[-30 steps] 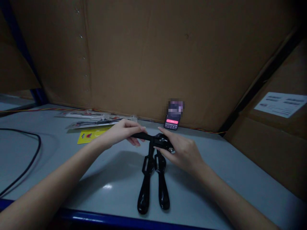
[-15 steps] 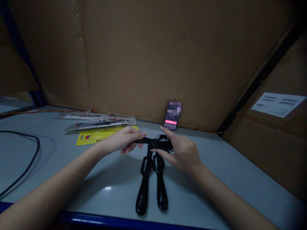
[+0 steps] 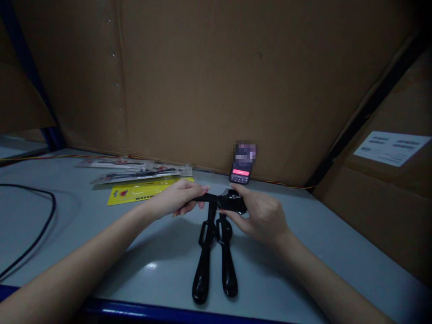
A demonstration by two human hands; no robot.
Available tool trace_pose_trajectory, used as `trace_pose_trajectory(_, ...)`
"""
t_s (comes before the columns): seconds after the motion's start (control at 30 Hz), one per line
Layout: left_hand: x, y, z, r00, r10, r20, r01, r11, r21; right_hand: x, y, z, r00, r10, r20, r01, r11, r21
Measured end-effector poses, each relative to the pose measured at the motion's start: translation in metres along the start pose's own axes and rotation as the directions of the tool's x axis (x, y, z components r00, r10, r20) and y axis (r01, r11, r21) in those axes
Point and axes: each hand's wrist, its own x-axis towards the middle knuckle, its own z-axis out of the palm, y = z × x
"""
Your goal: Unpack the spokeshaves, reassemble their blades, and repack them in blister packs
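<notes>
A black spokeshave is held crosswise above the table. Its narrow left handle runs into my left hand, whose fingers are closed round it. My right hand grips the wider body at the other end, thumb below and forefinger above. Shiny metal shows on the body's upper side; the far right end is hidden behind my fingers. Just beneath, two similar black spokeshaves lie side by side, the left one and the right one, rounded handles toward me. Their far ends are partly covered by the held one.
Yellow packaging card and clear packs of thin tools lie at back left. A lit phone leans against the cardboard wall. A black cable curves at left. A labelled carton stands at right.
Both hands and the held spokeshave have shifted very slightly to the right in view. The grips are the same, and the two spokeshaves on the table look unmoved.
</notes>
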Motion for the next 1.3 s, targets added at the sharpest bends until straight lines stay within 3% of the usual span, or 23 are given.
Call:
trace_pose_trajectory(0.27,-0.003,0.002,-0.006,0.998,-0.023,0.063,0.016,0.994,0.108,0.005,0.008,0.004,0.986,0.099,0.136,-0.128,0.966,0.224)
trace_pose_trajectory(0.43,-0.006,0.006,-0.002,0.986,-0.048,0.161,0.011,0.974,0.226,0.007,-0.003,0.004,0.982,0.066,0.177,-0.104,0.971,0.217)
trace_pose_trajectory(0.6,-0.006,0.004,0.005,0.985,0.109,0.135,-0.16,0.873,0.46,0.009,-0.012,0.003,0.985,0.012,0.174,-0.054,0.97,0.239)
trace_pose_trajectory(0.73,-0.001,-0.002,0.006,0.988,0.128,0.089,-0.156,0.818,0.554,0.014,-0.007,-0.004,0.992,-0.005,0.126,-0.038,0.941,0.335)
trace_pose_trajectory(0.83,0.002,-0.006,0.007,0.991,0.125,0.039,-0.121,0.773,0.622,0.018,-0.004,-0.007,0.996,-0.005,0.09,-0.016,0.971,0.238)
trace_pose_trajectory(0.93,0.004,-0.008,0.009,0.991,0.131,0.005,-0.104,0.763,0.638,0.018,-0.005,-0.004,0.984,-0.069,0.166,0.051,0.992,0.112)
trace_pose_trajectory(1.03,0.004,-0.006,0.01,0.992,0.127,0.01,-0.108,0.789,0.605,0.018,-0.007,0.001,0.966,-0.126,0.225,0.122,0.992,0.033)
trace_pose_trajectory(1.3,0.001,-0.001,0.011,0.995,0.099,0.004,-0.089,0.871,0.483,0.016,-0.014,0.008,0.961,-0.205,0.185,0.217,0.975,-0.048)
